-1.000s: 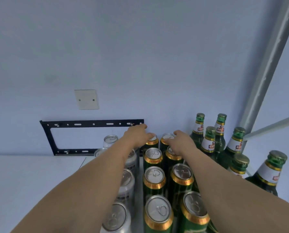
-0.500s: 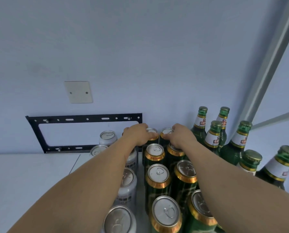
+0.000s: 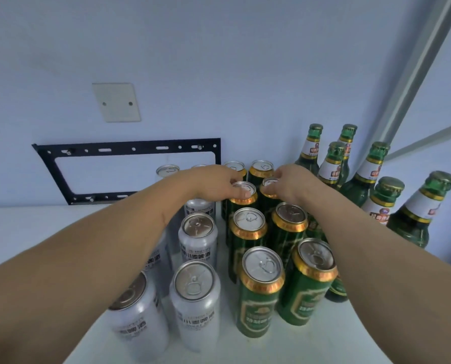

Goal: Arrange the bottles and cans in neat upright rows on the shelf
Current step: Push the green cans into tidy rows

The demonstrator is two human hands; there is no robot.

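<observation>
I have two green cans [image 3: 243, 193] in the far middle of the shelf [image 3: 22, 224], each pinched at its rim: left hand [image 3: 216, 183] on one, right hand [image 3: 288, 183] on its neighbour [image 3: 269, 185], probably to square the columns. Silver cans [image 3: 196, 236] stand left, bottles [image 3: 364, 177] right.

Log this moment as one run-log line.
left hand: grips green can top | right hand: grips neighbouring green can | silver cans left | bottles right | all upright
</observation>
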